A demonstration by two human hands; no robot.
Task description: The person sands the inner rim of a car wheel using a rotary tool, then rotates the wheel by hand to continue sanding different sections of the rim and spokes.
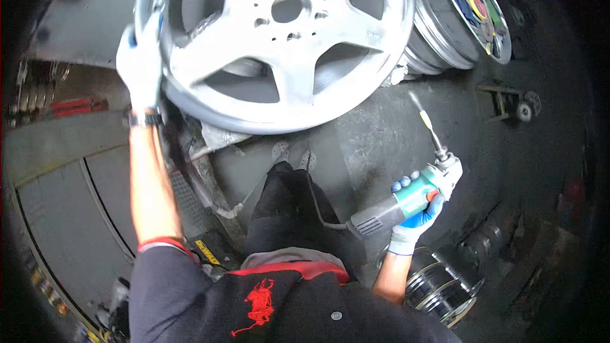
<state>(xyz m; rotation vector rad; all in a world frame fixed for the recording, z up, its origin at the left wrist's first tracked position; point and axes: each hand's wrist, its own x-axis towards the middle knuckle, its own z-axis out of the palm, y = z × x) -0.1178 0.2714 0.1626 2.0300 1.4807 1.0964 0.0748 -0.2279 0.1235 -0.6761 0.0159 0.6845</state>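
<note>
A large silver alloy wheel [297, 70] with broad spokes fills the upper middle of the view, its face toward me. My left hand [141, 67], in a white and blue glove, grips the wheel's left edge; part of its fingers is hidden. Low on the right, my right hand [416, 213], gloved too, is closed around a green and grey angle grinder [406, 200]. A long thin shaft [428, 124] sticks up from the grinder's head, its tip blurred and apart from the wheel. The thumb lies by a red button [433, 195].
Stacked rims [445, 32] at upper right carry a dish of coloured items [480, 9]. A dark wheel [438, 286] lies at lower right. A small wheeled stand [511, 105] is farther right. The grinder's cord [324, 216] crosses before my legs. Red tools [79, 107] lie at left.
</note>
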